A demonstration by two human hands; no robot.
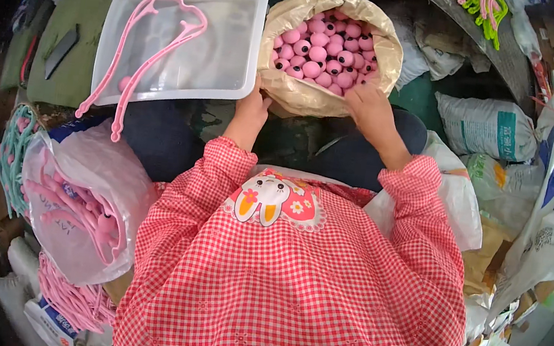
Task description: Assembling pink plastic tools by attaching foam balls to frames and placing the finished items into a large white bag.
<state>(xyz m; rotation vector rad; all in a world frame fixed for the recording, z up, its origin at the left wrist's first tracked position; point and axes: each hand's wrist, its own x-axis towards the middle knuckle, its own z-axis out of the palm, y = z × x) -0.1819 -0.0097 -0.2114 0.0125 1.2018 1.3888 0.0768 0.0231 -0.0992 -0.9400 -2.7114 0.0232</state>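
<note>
A tan bag [327, 103] with a rolled-down rim stands in front of me, filled with pink balls [317, 53] that carry black spots. My right hand [371, 113] pinches the near right part of its rim. At the bag's near left side, my left hand [250, 111] is closed on its edge, right beside the tray corner; some of its fingers are hidden. To the left, a white plastic tray [232, 88] touches the bag. Across it lies a long pink bent plastic strip [144, 63], its two ends hanging over the near rim. A loose pink ball [124, 83] sits by the strip.
At lower left, an open white plastic bag [80, 253] holds pink plastic parts. Beside it are teal strips [15, 155] and a pink bundle [71, 296]. A stuffed white sack [486, 127] lies at right. Pink and green strips [483, 11] hang over the far ledge.
</note>
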